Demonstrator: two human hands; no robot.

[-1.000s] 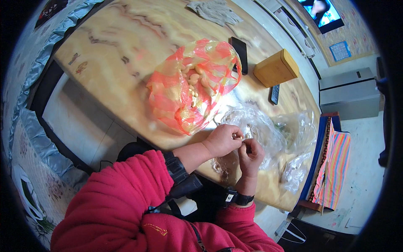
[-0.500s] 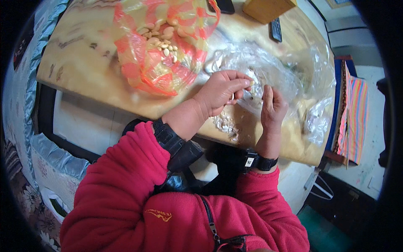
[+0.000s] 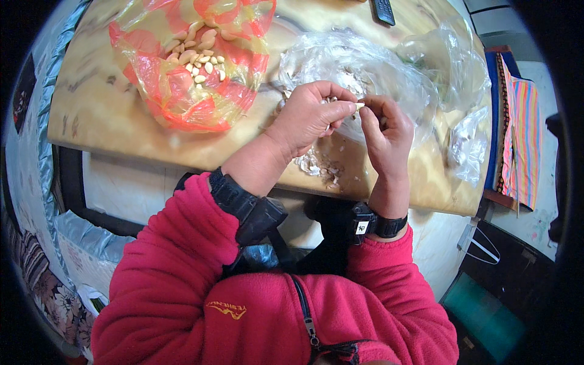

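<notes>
A pale garlic clove (image 3: 359,106) sits between the fingertips of my two hands, above the table. My left hand (image 3: 310,115) pinches it between thumb and forefinger, with the other fingers curled. My right hand (image 3: 389,126) meets it from the other side, thumb and forefinger closed at its tip. Just beyond is a clear plastic bag (image 3: 401,82) with garlic and skins in and around it. Loose papery garlic skins (image 3: 319,167) lie in a small heap near the table's front edge, below my hands.
On the left a red-and-yellow plastic bag (image 3: 228,115) lies spread, holding several peeled cloves (image 3: 201,58). Another clear bag (image 3: 453,67) and a smaller one (image 3: 467,149) are at the right. A black remote (image 3: 383,11) lies at the back. A striped cloth (image 3: 523,134) hangs beyond the table.
My right hand has come in to meet the left, and its fingers are now at the clove. The view has shifted, so the table and bags appear further left and higher.
</notes>
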